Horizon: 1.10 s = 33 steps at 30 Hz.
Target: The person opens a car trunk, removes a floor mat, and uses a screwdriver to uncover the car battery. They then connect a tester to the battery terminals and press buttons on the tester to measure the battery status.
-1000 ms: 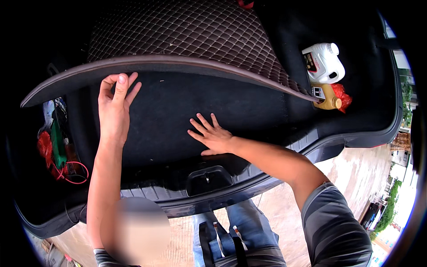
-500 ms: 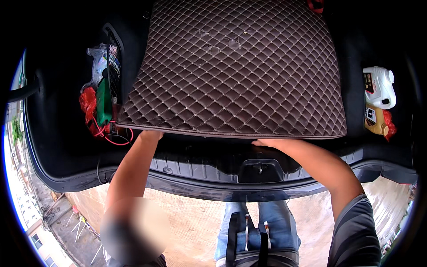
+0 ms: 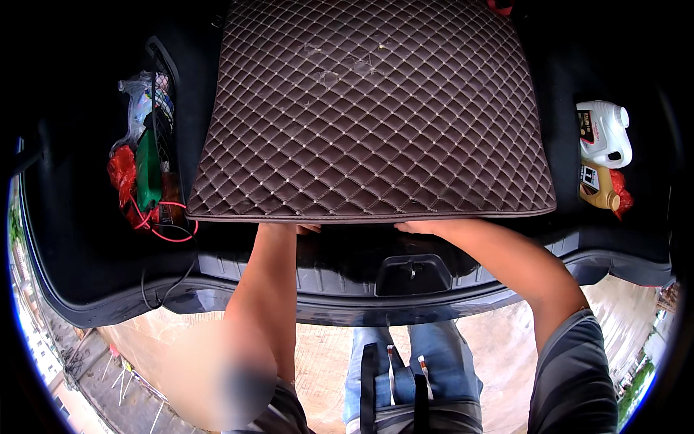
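Note:
A brown quilted mat (image 3: 376, 123) with pale stitching stretches across the middle of an open car boot, its front edge near the sill. Both my hands reach beneath that edge. Most of my left hand (image 3: 303, 227) is covered by the mat, with a few fingertips showing. My right hand (image 3: 410, 226) is also partly under it, its fingers mostly hidden. What either hand grips cannot be made out.
In the left pocket are red bags (image 3: 121, 168), a green item (image 3: 149, 173) and a pink cable (image 3: 173, 236). At right stand a white jug (image 3: 607, 137) and a gold bottle (image 3: 596, 189). The ridged sill (image 3: 340, 278) has a latch recess (image 3: 413, 278).
The mat's front part, lifted and curved a second ago, now lies squarer and flatter. My left hand has dropped from its raised position to beneath the edge and shifted right. My right hand went under too.

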{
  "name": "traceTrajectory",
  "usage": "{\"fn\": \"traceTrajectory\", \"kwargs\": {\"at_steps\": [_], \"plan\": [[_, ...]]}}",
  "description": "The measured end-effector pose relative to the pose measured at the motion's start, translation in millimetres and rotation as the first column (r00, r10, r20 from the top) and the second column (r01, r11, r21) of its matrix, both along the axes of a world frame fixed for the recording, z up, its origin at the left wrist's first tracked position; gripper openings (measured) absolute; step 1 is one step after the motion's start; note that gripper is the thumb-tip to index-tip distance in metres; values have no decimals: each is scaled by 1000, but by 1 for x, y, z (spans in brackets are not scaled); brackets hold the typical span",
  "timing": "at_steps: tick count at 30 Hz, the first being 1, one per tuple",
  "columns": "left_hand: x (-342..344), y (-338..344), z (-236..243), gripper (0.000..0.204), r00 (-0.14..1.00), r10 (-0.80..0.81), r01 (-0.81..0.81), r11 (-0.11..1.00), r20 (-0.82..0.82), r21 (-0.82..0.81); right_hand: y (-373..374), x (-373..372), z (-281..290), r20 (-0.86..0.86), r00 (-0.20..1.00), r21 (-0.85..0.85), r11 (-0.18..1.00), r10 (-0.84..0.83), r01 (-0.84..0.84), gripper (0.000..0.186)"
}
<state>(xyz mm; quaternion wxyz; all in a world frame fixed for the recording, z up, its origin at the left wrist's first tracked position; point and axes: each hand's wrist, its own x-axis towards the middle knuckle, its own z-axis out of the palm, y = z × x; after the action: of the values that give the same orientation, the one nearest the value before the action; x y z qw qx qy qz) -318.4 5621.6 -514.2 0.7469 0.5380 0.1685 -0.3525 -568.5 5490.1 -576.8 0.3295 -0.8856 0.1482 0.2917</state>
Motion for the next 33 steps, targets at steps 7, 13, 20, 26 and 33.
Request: {"fn": "traceTrajectory", "kwargs": {"at_steps": [7,13,20,26,33], "plan": [[0,-14,9,58,999,18,-18,999,27,-27,54,32,40,-621,-430,319,-713,-655,624,45],[12,-67,39,54,999,-15,17,997,33,-72,23,34,23,-592,-755,223,-957,-282,183,47],[27,-100,77,49,996,-85,85,992,8,-96,32,72,32,-493,-845,-60,-960,-209,273,66],[57,-134,111,45,929,-138,50,966,-343,-253,3,46,17,-533,-839,9,-993,-107,121,69],[82,-168,193,51,824,15,-232,921,-567,-313,29,89,35,-210,-963,-279,-933,-170,226,66]]}}
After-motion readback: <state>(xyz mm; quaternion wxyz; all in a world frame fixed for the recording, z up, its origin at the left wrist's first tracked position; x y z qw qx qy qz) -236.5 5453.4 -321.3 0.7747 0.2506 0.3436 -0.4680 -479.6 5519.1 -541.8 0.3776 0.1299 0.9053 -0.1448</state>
